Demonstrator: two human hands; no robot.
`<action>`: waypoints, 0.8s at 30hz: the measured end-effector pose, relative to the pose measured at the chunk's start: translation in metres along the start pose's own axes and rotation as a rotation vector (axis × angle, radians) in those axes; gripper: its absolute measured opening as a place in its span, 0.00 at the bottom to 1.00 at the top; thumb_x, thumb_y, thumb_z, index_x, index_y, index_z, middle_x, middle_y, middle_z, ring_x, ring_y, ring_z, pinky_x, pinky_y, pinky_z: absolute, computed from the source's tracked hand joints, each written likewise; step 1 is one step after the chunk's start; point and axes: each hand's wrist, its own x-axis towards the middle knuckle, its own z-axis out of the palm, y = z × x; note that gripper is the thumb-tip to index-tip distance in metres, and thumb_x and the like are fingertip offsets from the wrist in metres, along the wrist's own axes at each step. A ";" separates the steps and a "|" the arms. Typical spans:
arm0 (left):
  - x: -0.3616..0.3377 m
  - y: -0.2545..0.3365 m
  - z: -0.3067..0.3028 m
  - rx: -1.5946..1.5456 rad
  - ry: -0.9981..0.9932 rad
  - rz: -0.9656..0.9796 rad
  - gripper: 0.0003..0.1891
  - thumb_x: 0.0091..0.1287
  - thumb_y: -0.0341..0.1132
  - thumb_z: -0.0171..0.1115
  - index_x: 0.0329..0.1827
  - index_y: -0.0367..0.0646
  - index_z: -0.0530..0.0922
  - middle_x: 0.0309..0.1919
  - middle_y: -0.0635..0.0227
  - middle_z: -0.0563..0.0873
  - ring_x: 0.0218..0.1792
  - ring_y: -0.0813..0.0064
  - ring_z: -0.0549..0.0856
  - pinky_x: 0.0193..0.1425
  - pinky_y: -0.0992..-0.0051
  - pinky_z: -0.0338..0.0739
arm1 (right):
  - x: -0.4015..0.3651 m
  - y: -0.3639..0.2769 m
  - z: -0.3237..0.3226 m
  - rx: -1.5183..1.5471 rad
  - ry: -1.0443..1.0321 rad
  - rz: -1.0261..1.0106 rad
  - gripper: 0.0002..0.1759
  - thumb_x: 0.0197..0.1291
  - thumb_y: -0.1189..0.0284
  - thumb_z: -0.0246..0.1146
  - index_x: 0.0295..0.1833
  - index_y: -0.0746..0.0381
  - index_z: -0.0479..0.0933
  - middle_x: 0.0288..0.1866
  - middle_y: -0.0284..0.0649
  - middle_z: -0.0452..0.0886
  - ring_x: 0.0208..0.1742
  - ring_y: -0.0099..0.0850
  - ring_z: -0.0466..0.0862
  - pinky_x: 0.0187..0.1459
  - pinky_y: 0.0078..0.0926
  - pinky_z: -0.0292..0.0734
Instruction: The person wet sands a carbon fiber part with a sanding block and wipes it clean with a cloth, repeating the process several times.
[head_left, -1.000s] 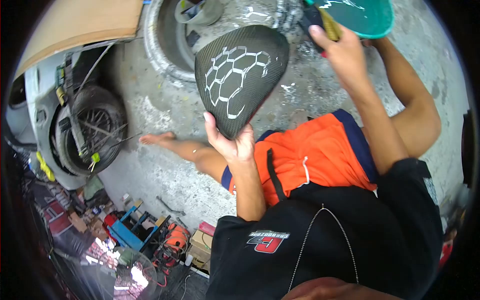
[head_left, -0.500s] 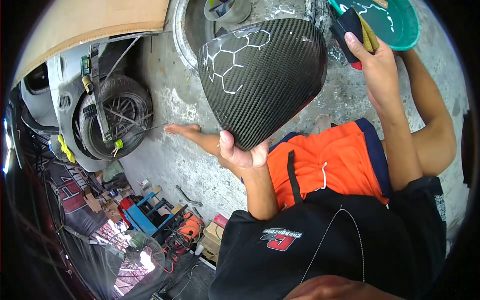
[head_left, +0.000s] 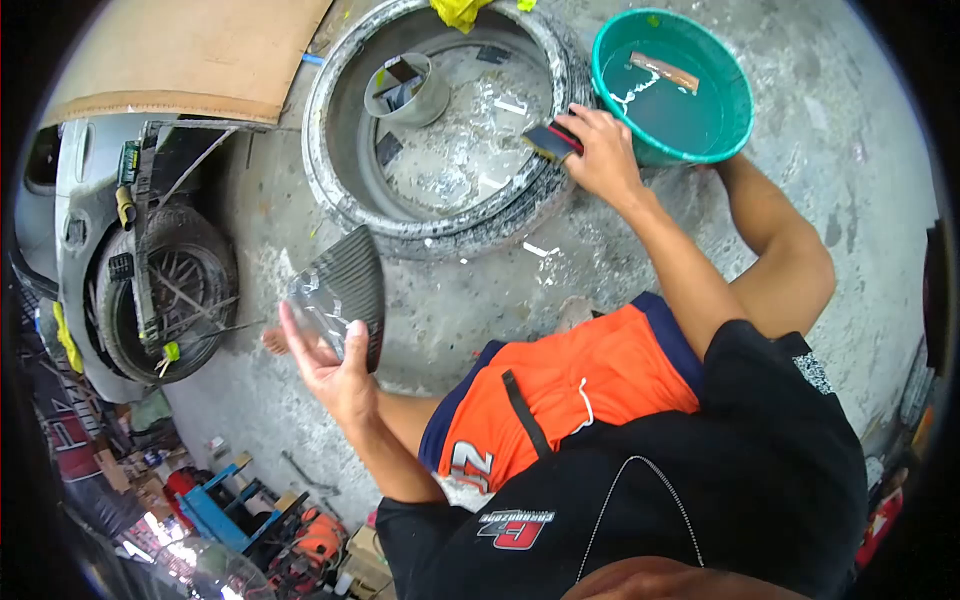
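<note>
A glossy black carbon-fibre panel (head_left: 362, 285) is tilted nearly edge-on at the left, its shiny face catching light. My left hand (head_left: 340, 375) grips its near edge, thumb on one side and fingers on the other. Over the right edge of the tyre (head_left: 440, 242), my right hand (head_left: 607, 160) is closed around a sanding block (head_left: 553, 140) with dark, olive-yellow and red parts. Beside that hand stands a green basin (head_left: 738, 135) of water, with a brownish strip (head_left: 665, 72) in it.
Inside the tyre's ring sits a pale pot (head_left: 428, 103) holding dark pieces. A car wheel (head_left: 165, 290) and a wooden board (head_left: 190, 60) are at the left. Tools and a blue metal frame (head_left: 215, 510) crowd the lower left. My bent legs flank the wet concrete floor (head_left: 440, 310).
The panel has moved left and down and turned from facing me to nearly edge-on. My right hand has moved left with the sanding block, and the view has shifted, showing more tyre and basin.
</note>
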 end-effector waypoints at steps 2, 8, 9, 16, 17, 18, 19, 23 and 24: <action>0.009 0.003 -0.011 -0.009 0.030 -0.013 0.44 0.61 0.11 0.61 0.81 0.40 0.55 0.69 0.55 0.69 0.62 0.67 0.78 0.62 0.72 0.77 | -0.002 -0.015 -0.013 0.011 -0.124 0.037 0.30 0.50 0.70 0.68 0.64 0.55 0.79 0.71 0.49 0.73 0.71 0.45 0.71 0.70 0.49 0.63; 0.036 -0.022 -0.059 -0.022 0.107 -0.077 0.44 0.60 0.11 0.63 0.80 0.42 0.57 0.62 0.58 0.78 0.55 0.71 0.81 0.60 0.75 0.77 | -0.013 -0.024 -0.030 -0.042 -0.329 0.056 0.46 0.47 0.66 0.78 0.75 0.49 0.68 0.79 0.54 0.60 0.76 0.51 0.65 0.72 0.50 0.61; 0.038 -0.030 -0.065 -0.024 0.122 -0.085 0.44 0.60 0.11 0.63 0.80 0.43 0.58 0.59 0.59 0.80 0.54 0.72 0.82 0.59 0.75 0.78 | -0.013 -0.026 -0.032 -0.014 -0.354 0.064 0.51 0.45 0.67 0.79 0.77 0.47 0.65 0.80 0.54 0.57 0.77 0.53 0.62 0.74 0.49 0.60; 0.027 -0.076 -0.096 -0.352 0.141 -0.129 0.47 0.61 0.17 0.67 0.82 0.44 0.51 0.65 0.54 0.77 0.59 0.67 0.81 0.66 0.68 0.74 | 0.014 -0.050 -0.061 -0.142 -0.518 0.037 0.69 0.37 0.58 0.83 0.83 0.47 0.48 0.82 0.61 0.48 0.80 0.60 0.54 0.77 0.48 0.55; 0.024 -0.084 -0.102 -0.378 0.142 -0.112 0.48 0.60 0.18 0.67 0.82 0.44 0.51 0.66 0.54 0.75 0.60 0.66 0.80 0.68 0.66 0.73 | 0.023 -0.057 -0.067 -0.202 -0.541 0.022 0.71 0.36 0.54 0.83 0.83 0.48 0.47 0.82 0.62 0.48 0.80 0.61 0.54 0.78 0.48 0.54; 0.023 -0.076 -0.104 -0.377 0.128 -0.157 0.53 0.58 0.24 0.72 0.83 0.44 0.47 0.68 0.53 0.73 0.62 0.63 0.78 0.70 0.64 0.71 | 0.040 -0.067 -0.074 -0.242 -0.564 0.019 0.73 0.34 0.46 0.82 0.84 0.49 0.45 0.82 0.63 0.47 0.81 0.60 0.53 0.78 0.48 0.53; 0.022 -0.079 -0.109 -0.391 0.149 -0.167 0.53 0.58 0.24 0.72 0.83 0.44 0.47 0.68 0.53 0.73 0.62 0.63 0.78 0.70 0.64 0.71 | 0.061 -0.074 -0.074 -0.254 -0.493 -0.016 0.71 0.36 0.45 0.81 0.83 0.53 0.49 0.81 0.61 0.52 0.81 0.58 0.55 0.78 0.47 0.54; 0.023 -0.075 -0.114 -0.187 0.148 -0.095 0.63 0.50 0.34 0.80 0.84 0.44 0.41 0.71 0.50 0.70 0.68 0.60 0.74 0.72 0.64 0.66 | 0.193 -0.028 -0.016 -0.191 -0.161 -0.213 0.61 0.44 0.39 0.75 0.79 0.59 0.58 0.76 0.62 0.64 0.76 0.59 0.64 0.74 0.47 0.61; 0.025 -0.075 -0.113 -0.082 0.167 -0.053 0.64 0.50 0.35 0.80 0.84 0.44 0.40 0.72 0.49 0.68 0.69 0.59 0.72 0.74 0.64 0.63 | 0.230 -0.022 0.002 -0.259 -0.193 -0.186 0.62 0.44 0.40 0.76 0.80 0.58 0.57 0.77 0.60 0.62 0.77 0.58 0.63 0.74 0.51 0.61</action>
